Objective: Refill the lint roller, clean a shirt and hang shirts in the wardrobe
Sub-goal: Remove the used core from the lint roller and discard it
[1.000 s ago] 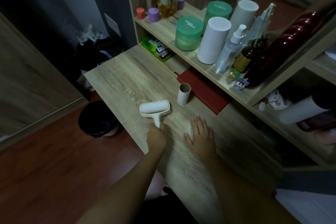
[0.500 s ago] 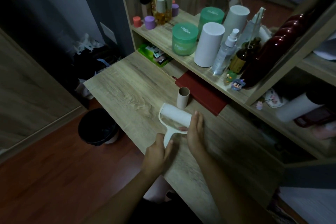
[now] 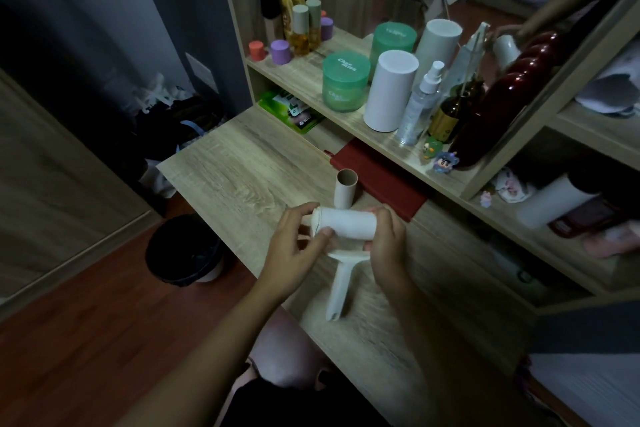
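Both hands grip the lint roller (image 3: 341,234) above the table (image 3: 242,177): left hand (image 3: 294,246) pinches the roll's left end, right hand (image 3: 384,239) cups its right end. Roll axis runs left-right between them; handle points toward the person. An empty cardboard core (image 3: 345,188) stands just beyond. Judged: refill being seated.

White lint roller (image 3: 341,241) is held up over the desk, roll lying sideways, handle pointing down. Empty cardboard tube (image 3: 345,188) is stood upright just behind it.
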Demonstrator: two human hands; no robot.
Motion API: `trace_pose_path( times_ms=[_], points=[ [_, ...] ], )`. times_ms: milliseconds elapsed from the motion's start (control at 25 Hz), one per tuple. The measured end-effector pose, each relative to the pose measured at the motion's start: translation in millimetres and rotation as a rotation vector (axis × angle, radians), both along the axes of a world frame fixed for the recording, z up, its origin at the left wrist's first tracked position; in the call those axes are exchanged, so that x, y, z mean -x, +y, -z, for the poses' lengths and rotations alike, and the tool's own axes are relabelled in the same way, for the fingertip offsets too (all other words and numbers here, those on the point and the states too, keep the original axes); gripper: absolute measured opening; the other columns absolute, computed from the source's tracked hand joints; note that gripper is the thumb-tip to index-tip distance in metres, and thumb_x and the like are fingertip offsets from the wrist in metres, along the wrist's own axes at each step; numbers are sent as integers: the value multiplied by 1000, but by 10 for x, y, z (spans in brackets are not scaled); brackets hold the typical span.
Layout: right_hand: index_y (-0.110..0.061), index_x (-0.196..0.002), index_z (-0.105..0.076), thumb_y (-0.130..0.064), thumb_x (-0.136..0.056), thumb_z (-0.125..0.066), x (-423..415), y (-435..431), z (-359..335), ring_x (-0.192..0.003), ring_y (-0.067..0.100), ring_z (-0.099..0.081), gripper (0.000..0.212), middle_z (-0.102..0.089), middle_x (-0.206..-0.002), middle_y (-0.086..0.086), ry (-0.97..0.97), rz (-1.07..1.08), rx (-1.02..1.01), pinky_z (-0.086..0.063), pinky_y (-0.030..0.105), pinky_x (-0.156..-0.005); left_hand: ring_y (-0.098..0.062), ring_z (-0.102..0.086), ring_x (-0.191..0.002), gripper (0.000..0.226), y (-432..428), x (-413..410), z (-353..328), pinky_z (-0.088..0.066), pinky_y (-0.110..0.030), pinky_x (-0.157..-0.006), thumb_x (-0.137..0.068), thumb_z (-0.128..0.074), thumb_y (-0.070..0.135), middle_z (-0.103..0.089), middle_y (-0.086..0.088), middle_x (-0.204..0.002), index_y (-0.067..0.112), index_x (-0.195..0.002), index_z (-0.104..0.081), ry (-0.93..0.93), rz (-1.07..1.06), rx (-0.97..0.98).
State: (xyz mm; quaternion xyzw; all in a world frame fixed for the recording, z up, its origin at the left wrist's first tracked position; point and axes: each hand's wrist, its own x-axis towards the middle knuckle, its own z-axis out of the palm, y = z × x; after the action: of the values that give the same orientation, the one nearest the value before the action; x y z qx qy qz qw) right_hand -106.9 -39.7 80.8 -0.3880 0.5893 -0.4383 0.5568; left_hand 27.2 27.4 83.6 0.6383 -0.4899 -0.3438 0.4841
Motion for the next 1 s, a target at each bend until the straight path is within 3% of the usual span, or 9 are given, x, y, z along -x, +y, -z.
trace_pose_path(
  times_ms=[160, 280, 400, 600, 760, 1000],
  points=[
    [-18, -72, -55, -13, -92, -38, 31, -54, -93, -79, 19, -56, 26, -56, -82, 2, -61, 9, -13, -44, 27, -58, -2, -58, -90, 41, 8, 58, -114, -50, -13, -68, -76, -73, 33, -54, 12, -106, 29, -114, -56, -20, -14, 86],
    [-18, -67, -54, -14, -89, -39, 24, -101, -113, -79, 21, -55, 27, -55, -78, 2, -10, -2, 44, -43, 27, -59, -6, -61, -86, 38, 18, 86, -125, -52, -16, -65, -74, -77, 30, -59, 8, -104, 28, -107, -59, 11, -69, 112],
    [-20, -64, -54, -22, -81, -39, 35, -120, -119, -80, 22, -55, 23, -56, -77, 1, 63, -35, 95, -45, 29, -61, -14, -61, -79, 39, 13, 77, -150, -56, -29, -66, -70, -77, 35, -59, 7, -105, 26, -103, -58, 134, -75, 47],
    [-19, -65, -54, -29, -74, -36, 87, -198, -200, -76, 18, -56, 23, -58, -77, 1, 183, -151, 181, -43, 28, -60, -22, -58, -78, 34, -4, 2, -202, -53, -32, -72, -72, -75, 18, -56, -6, -88, 20, -95, -49, 420, 91, -64],
    [-21, -64, -55, -31, -73, -35, 71, -225, -266, -78, 22, -56, 24, -59, -77, 2, 197, -151, 208, -42, 27, -59, -25, -62, -78, 41, -54, -7, -272, -51, -38, -77, -67, -76, 19, -64, 6, -74, 19, -92, -44, 560, 142, -56],
    [-25, -60, -55, -30, -75, -37, 145, -253, -313, -82, 31, -59, 24, -58, -73, -1, 220, -110, 262, -48, 39, -65, -19, -68, -73, 36, -73, 82, -326, -54, -26, -67, -75, -67, 8, -70, 8, -79, 14, -94, -38, 546, 152, 9]
  ],
)
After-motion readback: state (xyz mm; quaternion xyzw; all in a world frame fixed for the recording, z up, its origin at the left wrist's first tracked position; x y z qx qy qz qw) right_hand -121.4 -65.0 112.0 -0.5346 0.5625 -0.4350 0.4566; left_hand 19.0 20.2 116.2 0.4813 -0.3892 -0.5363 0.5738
